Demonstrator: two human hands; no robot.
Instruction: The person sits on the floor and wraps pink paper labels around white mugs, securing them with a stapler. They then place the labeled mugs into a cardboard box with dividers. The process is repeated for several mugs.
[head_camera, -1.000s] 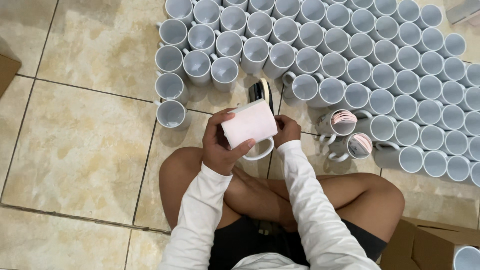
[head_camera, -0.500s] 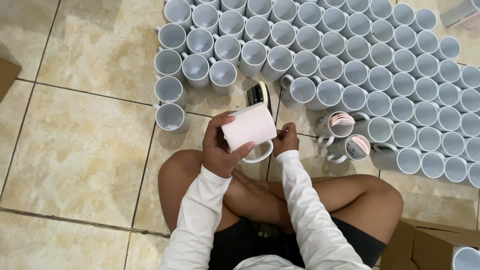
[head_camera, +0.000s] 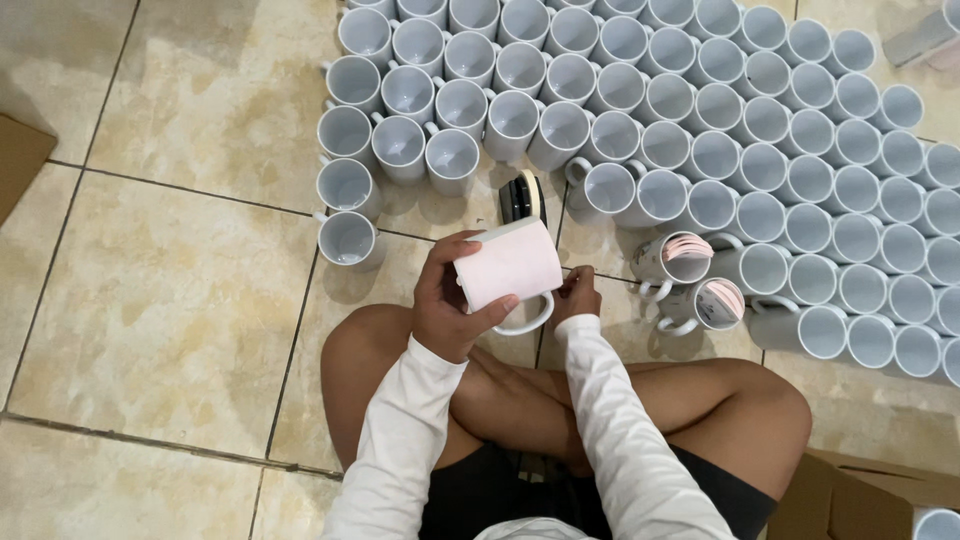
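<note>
Seated cross-legged on beige floor tile (head_camera: 170, 300), long white sleeves. Left hand (head_camera: 450, 305) clamped around a white mug (head_camera: 510, 272) wrapped in a pale pink sheet (head_camera: 505, 265), mug lying on its side above the lap, handle pointing down toward the knees. Right hand (head_camera: 578, 295) at the mug's 3 o'clock side, fingers pinched together at the sheet's edge; whether anything sits between them, cannot tell. Judged step: fixing the wrap around the mug body, seam side being dealt with. Roll of tape (head_camera: 522, 197) standing on edge at 12 o'clock from the mug, just beyond it, likely the next thing needed; calls for one hand freed while the other keeps the sheet tight. Rows of bare white mugs (head_camera: 700, 110) from 11 to 3 o'clock, upright, mouths up. Two mugs holding rolled pink sheets (head_camera: 690, 262) at 3 o'clock, near the right hand. Cardboard box (head_camera: 860, 495) at 5 o'clock.
</note>
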